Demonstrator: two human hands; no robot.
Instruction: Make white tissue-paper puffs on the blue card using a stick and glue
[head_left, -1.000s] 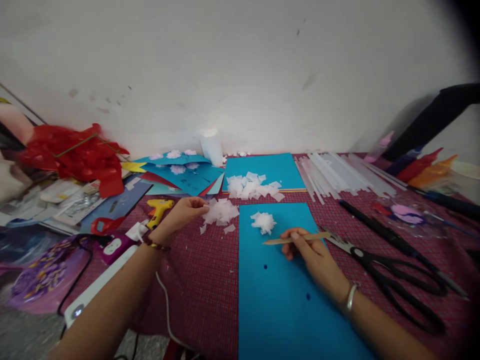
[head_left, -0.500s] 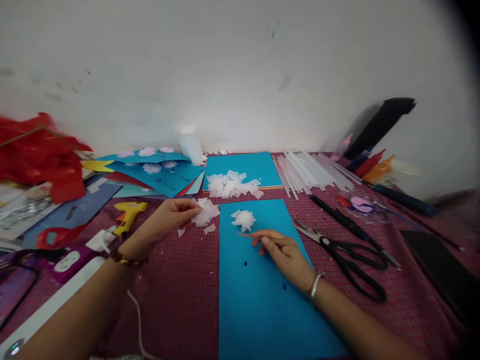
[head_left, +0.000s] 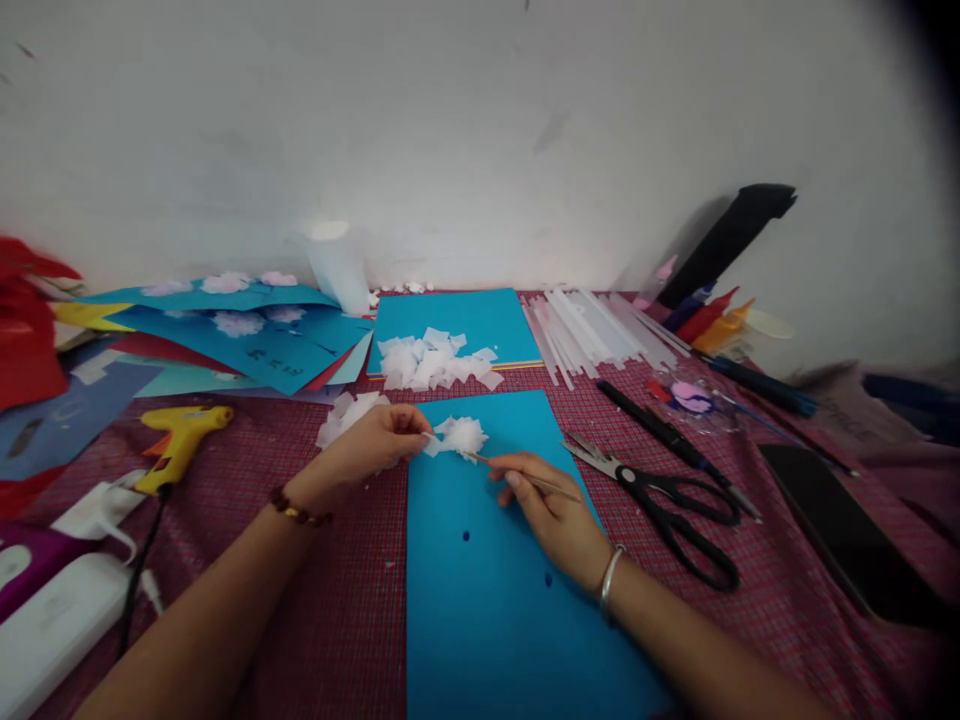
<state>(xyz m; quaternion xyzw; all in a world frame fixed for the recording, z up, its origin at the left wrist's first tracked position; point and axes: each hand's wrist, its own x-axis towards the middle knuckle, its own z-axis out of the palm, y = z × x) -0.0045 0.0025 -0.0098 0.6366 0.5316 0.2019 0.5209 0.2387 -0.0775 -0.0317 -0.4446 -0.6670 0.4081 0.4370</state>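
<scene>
My left hand, fingers pinched, holds a small white tissue paper piece over the upper left of a blue sheet. Between thumb and fingers of my right hand is a thin wooden stick, its tip close to a white paper tuft on the sheet. Whether tip and tuft touch, I cannot tell. Two dark blue dots mark the sheet lower down. Behind my left hand lies a small pile of white paper pieces, partly hidden.
More paper squares lie on another blue sheet at the back. Scissors, a black pen and a dark phone are on the right. A yellow glue gun and white power strip stand left.
My left hand has moved right from the loose pile to the tuft, bringing a paper piece. My right hand keeps the stick near the tuft. The whole view has shifted a little.
</scene>
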